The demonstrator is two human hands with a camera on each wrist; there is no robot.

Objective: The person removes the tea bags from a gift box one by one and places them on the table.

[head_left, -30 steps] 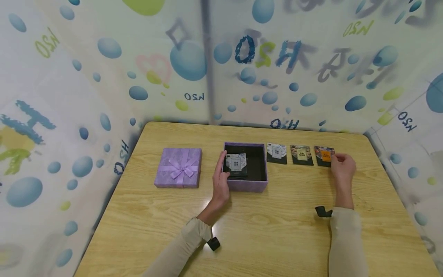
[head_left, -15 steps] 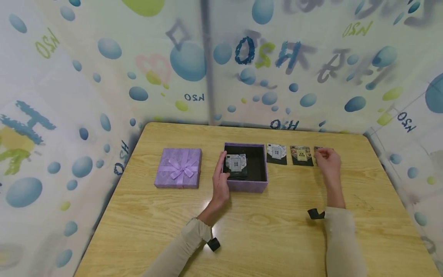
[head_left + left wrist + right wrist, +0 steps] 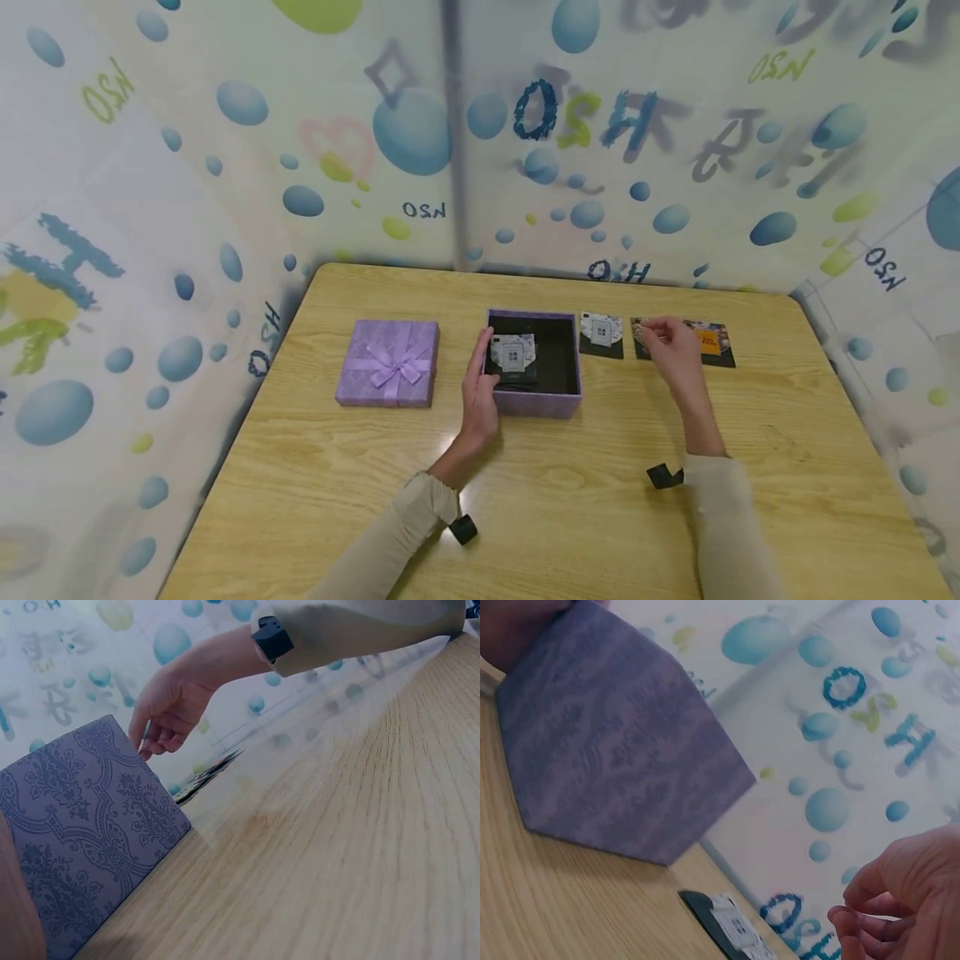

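Middle packet: the small dark flat packet with the brown-and-yellow picture (image 3: 642, 332) lies on the surface in a row of three just right of the open box, mostly hidden under the right hand.
Change: a second ago the right hand was at the far-right packet; it has moved left, so the dark packet with the orange label (image 3: 708, 342) now shows again, flat and untaken.
Meaning: I judge the hand passes over the end packet for the middle one.
Right hand (image 3: 670, 350): fingers loosely curled, tips down over the middle packet; I cannot tell if they touch it, and nothing is lifted.
Left hand (image 3: 480, 390): fingers straight against the left wall of the open purple patterned cardboard box (image 3: 538, 403), steadying it.
Inside the box: a grey-and-white packet (image 3: 512, 355).
Further out: a grey-and-white packet (image 3: 602, 332) beside the box; the purple bowed lid (image 3: 387, 363) well left.
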